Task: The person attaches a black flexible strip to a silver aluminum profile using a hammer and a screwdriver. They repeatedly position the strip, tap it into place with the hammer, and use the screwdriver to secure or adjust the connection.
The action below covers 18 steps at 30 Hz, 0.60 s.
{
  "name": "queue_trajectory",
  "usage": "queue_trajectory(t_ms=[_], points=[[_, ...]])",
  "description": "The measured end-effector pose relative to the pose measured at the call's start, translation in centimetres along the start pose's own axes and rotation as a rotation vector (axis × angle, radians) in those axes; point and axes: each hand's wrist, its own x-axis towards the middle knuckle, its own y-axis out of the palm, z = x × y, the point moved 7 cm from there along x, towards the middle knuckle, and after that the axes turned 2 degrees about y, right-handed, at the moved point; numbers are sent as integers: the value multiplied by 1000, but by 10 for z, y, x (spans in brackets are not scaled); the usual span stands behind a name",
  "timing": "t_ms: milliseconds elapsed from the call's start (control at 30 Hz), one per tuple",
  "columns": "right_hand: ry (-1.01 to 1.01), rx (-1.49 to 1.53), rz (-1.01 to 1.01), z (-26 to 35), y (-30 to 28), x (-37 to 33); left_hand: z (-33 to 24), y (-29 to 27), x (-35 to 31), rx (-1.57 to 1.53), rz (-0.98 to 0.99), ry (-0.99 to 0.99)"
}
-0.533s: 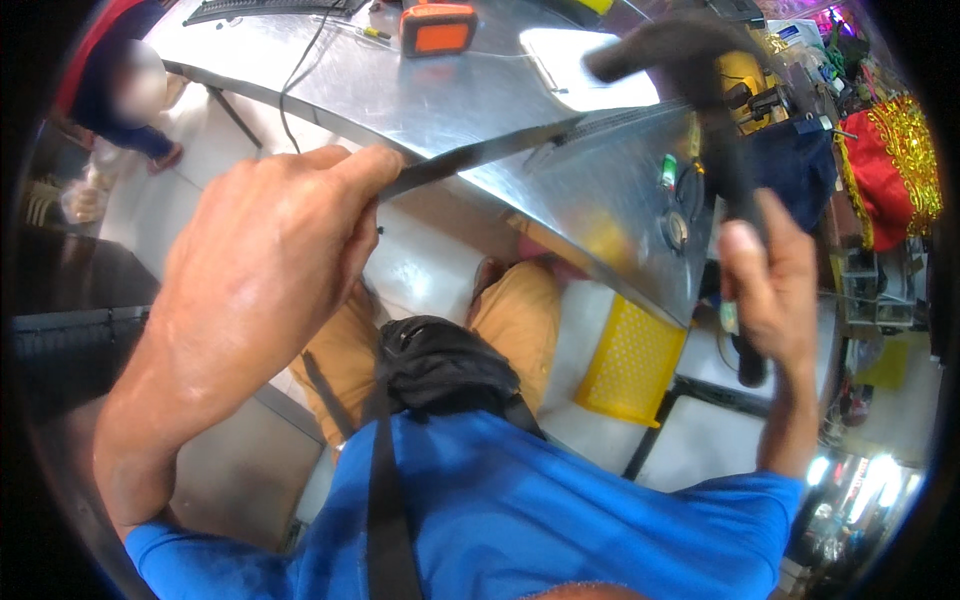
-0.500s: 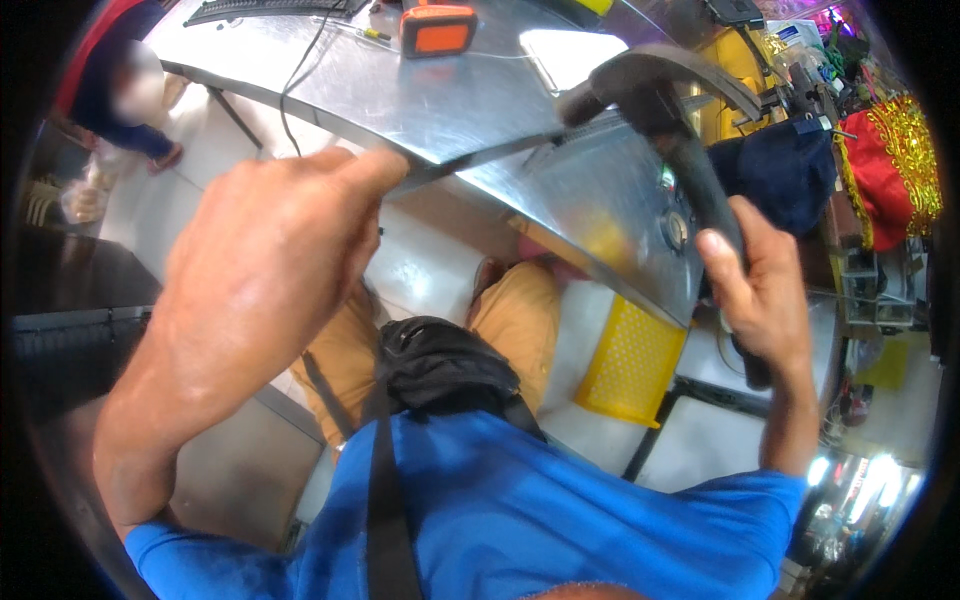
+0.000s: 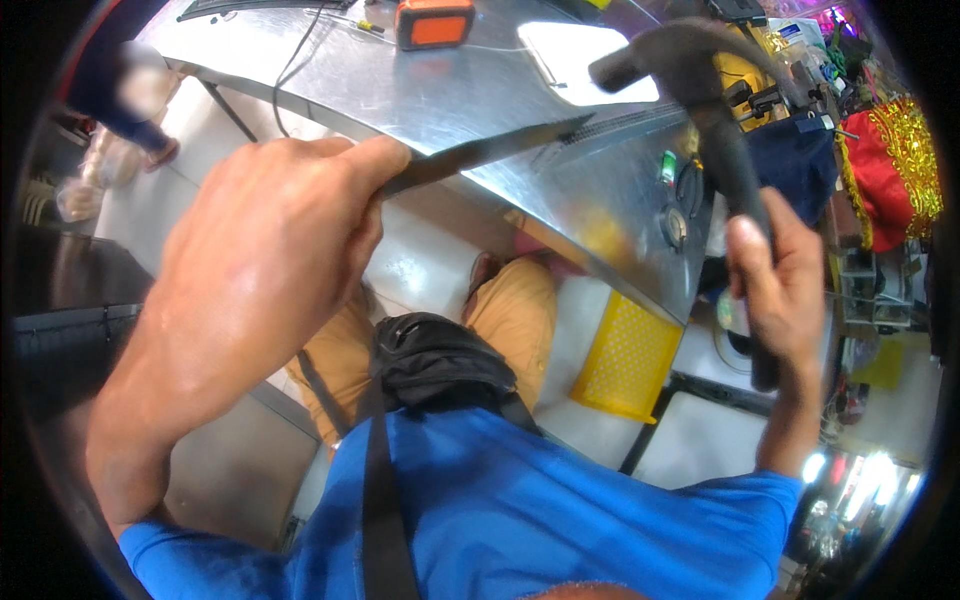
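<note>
My left hand point(image 3: 270, 250) is closed round one end of a dark, flat metal strip point(image 3: 485, 152) that tapers to a point. The strip slants up to the right, over the edge of a steel table point(image 3: 420, 100). In my right hand point(image 3: 780, 280) is a claw hammer point(image 3: 722, 130) with a dark handle, gripped with the thumb along it. The hammer's head is raised beyond the strip's tip, apart from it. How the strip ends inside my left fist is hidden.
An orange and black device point(image 3: 435, 24) and a white flat board point(image 3: 585, 62) lie on the table, with a cable point(image 3: 290, 75). Below stands a yellow perforated basket point(image 3: 630, 360). Dark and red cloth point(image 3: 900, 175) hangs at the right. Another person point(image 3: 120, 100) is at the far left.
The hammer head has gone from the strip's tip up and to the right, with my right hand. My left hand and the strip have hardly moved.
</note>
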Motion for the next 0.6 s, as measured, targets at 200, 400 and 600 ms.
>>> queue_trajectory(t_ms=[200,400,600], points=[[-50,-44,-38,2,-4,1,0,0,1,-28,-24,12],[-63,104,-79,-1,-11,-5,-1,3,1,-3,1,-4],[-16,-149,60,-11,5,0,-1,5,0,27,-7,-12]])
